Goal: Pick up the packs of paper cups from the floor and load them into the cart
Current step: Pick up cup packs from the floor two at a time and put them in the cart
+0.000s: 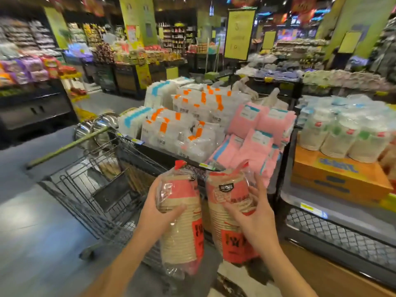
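The left pack (pixel 184 236) and the right pack (pixel 233 245) of paper cups are held up just right of the cart (pixel 81 211). Each is a tall stack of ribbed beige cups in clear wrap. Each is red near the top, with a red label in black characters lower down. The left grip (pixel 158 213) curls round the left pack, thumb across its front. The right grip (pixel 257 219) clasps the right pack from its outer side. The packs stand roughly upright, side by side.

The cart's wire basket holds something brownish, too blurred to name. Behind the cart, a display shelf (pixel 162 153) carries clear packs (pixel 192 116) with orange tags and pink packs (pixel 257 133). Farther right, an orange box (pixel 334 176) bears white cup stacks (pixel 342 138).
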`<state>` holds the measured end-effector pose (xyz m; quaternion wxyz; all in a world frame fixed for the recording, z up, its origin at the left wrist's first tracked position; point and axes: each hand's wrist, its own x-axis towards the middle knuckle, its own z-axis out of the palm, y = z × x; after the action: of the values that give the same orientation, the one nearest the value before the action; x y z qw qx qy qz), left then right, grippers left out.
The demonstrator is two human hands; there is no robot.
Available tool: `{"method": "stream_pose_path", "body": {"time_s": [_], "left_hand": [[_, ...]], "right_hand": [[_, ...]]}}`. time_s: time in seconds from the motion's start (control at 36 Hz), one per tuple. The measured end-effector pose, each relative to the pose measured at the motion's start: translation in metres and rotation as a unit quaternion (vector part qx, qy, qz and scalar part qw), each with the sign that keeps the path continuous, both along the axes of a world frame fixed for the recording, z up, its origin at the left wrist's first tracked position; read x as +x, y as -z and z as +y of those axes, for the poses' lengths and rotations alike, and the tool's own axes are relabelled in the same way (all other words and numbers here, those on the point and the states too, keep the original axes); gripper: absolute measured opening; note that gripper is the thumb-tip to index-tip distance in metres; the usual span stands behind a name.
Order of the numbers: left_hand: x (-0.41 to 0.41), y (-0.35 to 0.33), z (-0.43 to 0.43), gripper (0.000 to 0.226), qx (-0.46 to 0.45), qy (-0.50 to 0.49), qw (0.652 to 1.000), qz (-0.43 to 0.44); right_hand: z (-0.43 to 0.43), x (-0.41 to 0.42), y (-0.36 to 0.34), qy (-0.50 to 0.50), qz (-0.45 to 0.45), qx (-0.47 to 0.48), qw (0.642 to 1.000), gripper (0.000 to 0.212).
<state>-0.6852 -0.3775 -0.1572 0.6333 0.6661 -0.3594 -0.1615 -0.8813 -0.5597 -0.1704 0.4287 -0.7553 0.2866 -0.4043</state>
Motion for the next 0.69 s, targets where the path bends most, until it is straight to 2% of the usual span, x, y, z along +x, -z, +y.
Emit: {"method": "stream_pose_path", "body": {"time_s": [0.28, 0.53, 0.61, 0.69], "left_hand": [[0.147, 0.024, 0.022, 0.100, 0.009, -0.167, 0.981, 0.099], [0.239, 0.064, 0.009, 0.109, 0.025, -0.251, 0.959, 0.132], [0.255, 0.077, -0.003, 0.106, 0.027, -0.281, 0.948, 0.147], [0.268, 0.090, -0.018, 0.093, 0.027, -0.329, 0.930, 0.160]], "right_hand": [[-0.018, 0.176, -0.010, -0.095, 0.030, 0.006, 0.995, 0.108], [-0.059, 0.304, 0.011, -0.175, 0.081, 0.016, 0.981, 0.109], [-0.076, 0.345, 0.026, -0.219, 0.103, 0.010, 0.970, 0.108], [-0.088, 0.383, 0.039, -0.248, 0.117, 0.004, 0.962, 0.109]]}}
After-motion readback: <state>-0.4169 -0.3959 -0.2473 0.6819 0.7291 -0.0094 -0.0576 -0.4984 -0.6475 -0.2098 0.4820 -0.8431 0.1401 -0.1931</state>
